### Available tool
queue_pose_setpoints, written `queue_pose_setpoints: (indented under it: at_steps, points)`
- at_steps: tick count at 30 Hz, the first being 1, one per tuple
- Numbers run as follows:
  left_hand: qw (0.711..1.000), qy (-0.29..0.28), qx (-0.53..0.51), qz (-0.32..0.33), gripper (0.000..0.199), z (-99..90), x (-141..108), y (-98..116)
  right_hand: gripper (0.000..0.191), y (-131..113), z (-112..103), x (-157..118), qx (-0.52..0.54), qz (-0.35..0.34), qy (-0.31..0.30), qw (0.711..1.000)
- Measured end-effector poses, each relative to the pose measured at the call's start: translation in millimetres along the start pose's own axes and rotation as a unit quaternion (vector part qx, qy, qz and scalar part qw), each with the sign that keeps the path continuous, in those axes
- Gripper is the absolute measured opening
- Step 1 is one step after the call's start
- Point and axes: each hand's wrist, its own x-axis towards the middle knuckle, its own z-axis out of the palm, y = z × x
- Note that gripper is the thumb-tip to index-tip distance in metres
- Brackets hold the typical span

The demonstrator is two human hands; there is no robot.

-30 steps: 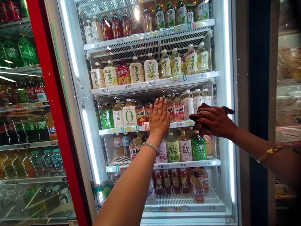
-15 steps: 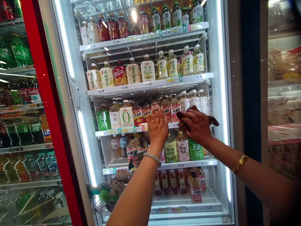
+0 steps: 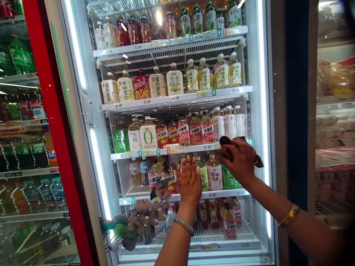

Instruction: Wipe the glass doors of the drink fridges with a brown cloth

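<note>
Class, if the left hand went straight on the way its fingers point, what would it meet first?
Most likely the glass door, which the left hand may be touching; depth is hard to judge. The shelf edge in line above the fingertips appears to lie behind that glass.

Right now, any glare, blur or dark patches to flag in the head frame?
Head view, sides: left light strip and right light strip look blown out; head view, top: glare spot; head view, right: packages look soft, right forearm goes black near the lower corner; head view, centre: left hand reads clearly, dark cloth in the right hand shows little detail.
</note>
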Motion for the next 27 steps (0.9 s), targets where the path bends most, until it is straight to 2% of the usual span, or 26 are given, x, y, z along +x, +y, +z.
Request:
queue_pose_setpoints:
  at_steps: [2, 5, 8, 11, 13, 15, 17, 20, 22, 24, 27]
  points:
    - [1.0, 0.005, 0.003, -0.013, 0.077, 2.9, -12, 3, 0.045, -31, 10, -5, 0.016, 0.025, 0.005, 1.0]
    - [1.0, 0.021, 0.012, -0.006, 0.075, 7.5, -28, 3, 0.036, -62, 13, -48, 0.045, -0.065, -0.044, 0.996]
    - [0.999, 0.026, 0.018, 0.012, 0.073, 9.8, -40, -2, 0.036, -62, 4, -112, 0.034, -0.125, -0.093, 0.987]
    - [1.0, 0.02, 0.012, 0.02, 0.071, 9.5, -46, -4, 0.039, -41, -3, -152, 0.009, -0.092, -0.062, 0.994]
    - [1.0, 0.024, 0.01, 0.014, 0.071, 9.2, -49, -3, 0.036, -29, -1, -151, -0.009, -0.053, -0.029, 0.998]
    - [0.999, 0.032, 0.009, 0.003, 0.071, 10.0, -51, 0, 0.033, -28, 6, -130, -0.031, 0.006, 0.016, 0.999]
    - [0.999, 0.041, 0.009, -0.001, 0.072, 11.5, -53, 2, 0.034, -37, 16, -101, -0.041, 0.063, 0.064, 0.995]
    - [0.999, 0.043, 0.005, -0.001, 0.07, 14.0, -55, 3, 0.036, -64, 29, -77, -0.01, 0.051, 0.05, 0.997]
    - [0.999, 0.042, -0.001, -0.001, 0.069, 14.8, -56, 2, 0.034, -81, 31, -84, 0.025, 0.002, 0.003, 1.0]
    - [0.999, 0.042, -0.009, 0.003, 0.068, 14.5, -56, 1, 0.03, -91, 28, -108, 0.056, -0.039, -0.037, 0.997]
    - [0.999, 0.04, -0.018, 0.005, 0.069, 12.3, -55, 0, 0.025, -87, 19, -151, 0.063, -0.067, -0.057, 0.994]
